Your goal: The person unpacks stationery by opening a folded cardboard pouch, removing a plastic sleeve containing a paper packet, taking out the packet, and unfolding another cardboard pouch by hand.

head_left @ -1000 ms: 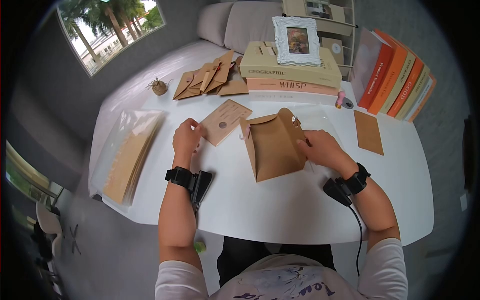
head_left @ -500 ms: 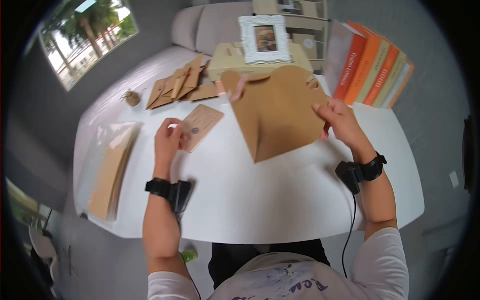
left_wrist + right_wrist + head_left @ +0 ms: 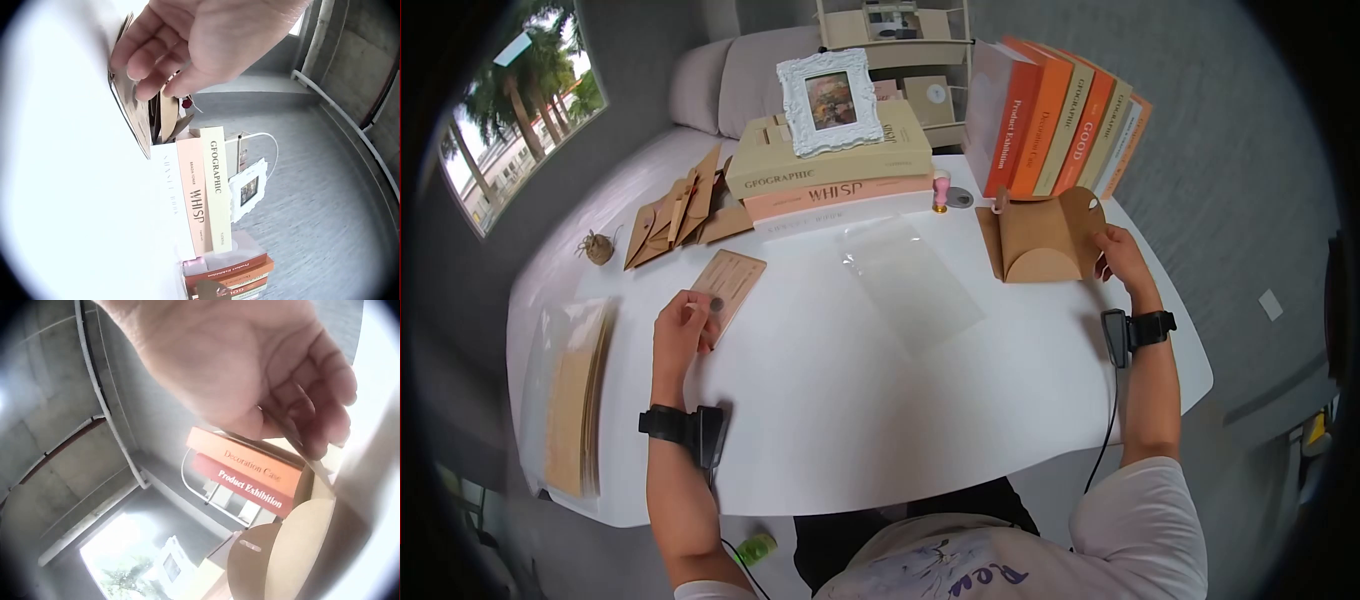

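My right hand (image 3: 1122, 262) pinches the right side flap of an unfolded kraft paper envelope (image 3: 1042, 235), which is at the table's right side before the standing books. In the right wrist view, my fingertips (image 3: 315, 447) meet at the envelope's edge, with its rounded flaps (image 3: 300, 544) below. My left hand (image 3: 680, 330) is at a printed brown card (image 3: 735, 285) with a dark round mark, lying on the table. Its loosely bent fingers (image 3: 140, 62) touch the near edge of the card (image 3: 128, 106) in the left wrist view.
A clear plastic sleeve (image 3: 910, 285) lies mid-table. Stacked books (image 3: 840, 180) hold a white picture frame (image 3: 830, 100). Nearby are folded envelopes (image 3: 680, 220), a twine ball (image 3: 597, 247), a pink-handled stamp (image 3: 941, 192) and standing books (image 3: 1050, 120). A plastic bag of kraft sheets (image 3: 570, 400) lies left.
My right hand has lifted the envelope from mid-table and carried it right, to the front of the standing books, uncovering the clear sleeve. My left hand stays by the card; the head view has turned right.
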A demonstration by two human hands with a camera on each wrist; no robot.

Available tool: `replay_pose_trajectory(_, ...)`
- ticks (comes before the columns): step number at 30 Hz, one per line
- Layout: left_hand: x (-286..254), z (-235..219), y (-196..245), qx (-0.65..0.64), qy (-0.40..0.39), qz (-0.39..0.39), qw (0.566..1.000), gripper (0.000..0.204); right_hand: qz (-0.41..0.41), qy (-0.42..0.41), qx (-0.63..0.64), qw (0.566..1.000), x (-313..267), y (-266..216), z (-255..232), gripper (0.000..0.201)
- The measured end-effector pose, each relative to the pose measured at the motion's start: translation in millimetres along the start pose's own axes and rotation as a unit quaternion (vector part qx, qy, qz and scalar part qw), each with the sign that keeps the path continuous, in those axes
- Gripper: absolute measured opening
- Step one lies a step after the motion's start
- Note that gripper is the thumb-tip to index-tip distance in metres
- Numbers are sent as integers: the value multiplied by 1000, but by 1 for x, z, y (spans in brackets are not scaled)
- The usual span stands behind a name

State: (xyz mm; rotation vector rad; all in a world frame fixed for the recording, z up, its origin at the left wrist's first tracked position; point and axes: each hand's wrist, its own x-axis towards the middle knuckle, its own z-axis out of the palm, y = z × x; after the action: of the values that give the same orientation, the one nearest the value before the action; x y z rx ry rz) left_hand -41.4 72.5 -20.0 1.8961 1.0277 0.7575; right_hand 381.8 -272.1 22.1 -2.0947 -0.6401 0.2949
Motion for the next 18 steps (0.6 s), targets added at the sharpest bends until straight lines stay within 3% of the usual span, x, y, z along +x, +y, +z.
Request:
replay_pose_trajectory(7,3,-2,-13,-1,-18,-13,1000,14,15,7,-19,1000,21,26,1,28)
replay_pose_trajectory(12,4,-7,-21,-4,-16,-19,1000,12,10,9,-139,990,20,21,5,35)
replay_pose_trajectory(15,4,-5,-15,5,-22,-29,999,11,-63,126,-373,917,-1,-4,14,48)
replay_pose_trajectory(16,4,-6,-14,25,4,-15,1000,10,-68,119,-370,919,-5,-10,16,48)
replay_pose_trajectory(18,7,-12,-18,50,39,-8,998,10,-210,212,-387,872,-12,-22,22,50)
